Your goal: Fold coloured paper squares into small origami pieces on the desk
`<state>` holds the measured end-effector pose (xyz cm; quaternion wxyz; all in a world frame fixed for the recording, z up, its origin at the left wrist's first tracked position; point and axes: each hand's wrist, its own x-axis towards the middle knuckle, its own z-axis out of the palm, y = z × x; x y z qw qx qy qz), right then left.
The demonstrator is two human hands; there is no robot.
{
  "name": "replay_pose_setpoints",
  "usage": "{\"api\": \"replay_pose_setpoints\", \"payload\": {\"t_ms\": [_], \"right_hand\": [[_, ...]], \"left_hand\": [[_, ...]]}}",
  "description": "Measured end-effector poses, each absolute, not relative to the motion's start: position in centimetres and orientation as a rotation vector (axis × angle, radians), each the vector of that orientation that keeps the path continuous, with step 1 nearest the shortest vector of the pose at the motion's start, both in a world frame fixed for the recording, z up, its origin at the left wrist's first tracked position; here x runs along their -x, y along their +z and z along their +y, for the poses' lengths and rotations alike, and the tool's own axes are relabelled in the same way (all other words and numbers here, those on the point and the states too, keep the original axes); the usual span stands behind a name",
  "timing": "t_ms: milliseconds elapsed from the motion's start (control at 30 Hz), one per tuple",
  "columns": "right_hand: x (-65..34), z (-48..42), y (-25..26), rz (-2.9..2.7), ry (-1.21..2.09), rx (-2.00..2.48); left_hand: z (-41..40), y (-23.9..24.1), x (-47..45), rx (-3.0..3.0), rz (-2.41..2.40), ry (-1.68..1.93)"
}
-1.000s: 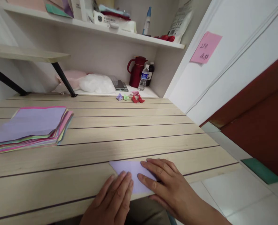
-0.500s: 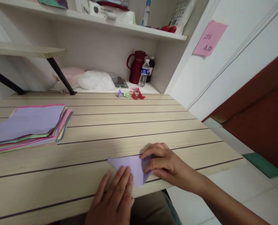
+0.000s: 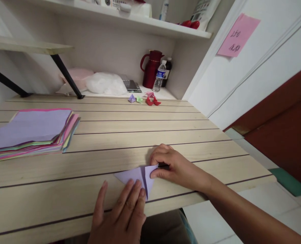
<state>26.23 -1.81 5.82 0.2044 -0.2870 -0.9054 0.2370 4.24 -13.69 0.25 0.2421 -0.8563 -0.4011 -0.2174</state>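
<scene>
A sheet of purple paper [image 3: 132, 174], folded to a triangle, lies near the table's front edge. My left hand [image 3: 123, 210] rests flat on its lower left part, fingers stretched and thumb spread away. Between thumb and bent fingers, my right hand [image 3: 167, 166] pinches the paper's right corner. That right flap [image 3: 148, 174] stands up off the table, bent inward toward the middle. My left fingertips cover part of the paper's lower edge.
A stack of coloured paper [image 3: 38, 125] lies at the left. Small folded paper pieces, among them a purple one [image 3: 132, 98] and a red one [image 3: 149, 101], sit at the table's back. Behind stand a red jug [image 3: 152, 71] and a water bottle [image 3: 160, 77].
My right hand has taken the paper's right corner and lifted it inward, so the flap now stands up. My left hand stays on the paper, its thumb spread wider. The camera view has shifted slightly.
</scene>
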Motion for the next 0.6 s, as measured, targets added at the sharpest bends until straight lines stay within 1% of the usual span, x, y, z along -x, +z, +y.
{"api": "replay_pose_setpoints", "payload": {"t_ms": [200,600], "right_hand": [[-25.96,-1.86,5.40,-2.517,0.643,0.926],[-25.82,-2.07,5.00,-2.545,0.621,1.007]], "left_hand": [[-14.05,0.02,-4.26,2.335,-1.135,-0.630],[-14.26,0.39,-4.48,2.395,-1.188,-0.747]]}}
